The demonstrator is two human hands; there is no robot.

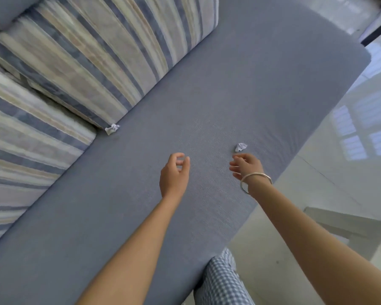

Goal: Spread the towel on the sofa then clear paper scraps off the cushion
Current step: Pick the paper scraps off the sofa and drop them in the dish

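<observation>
A blue-grey towel lies flat over the sofa seat. One crumpled white paper scrap sits on it near the front edge. My right hand, with a silver bangle on the wrist, hovers just below that scrap, fingers apart and empty. My left hand hangs over the middle of the towel, fingers loosely curled and holding nothing. A second paper scrap rests at the foot of the striped back cushion, far to the left of both hands.
Another striped cushion leans at the left. Glossy pale floor tiles run along the sofa's right edge. My leg in checked trousers stands against the sofa front.
</observation>
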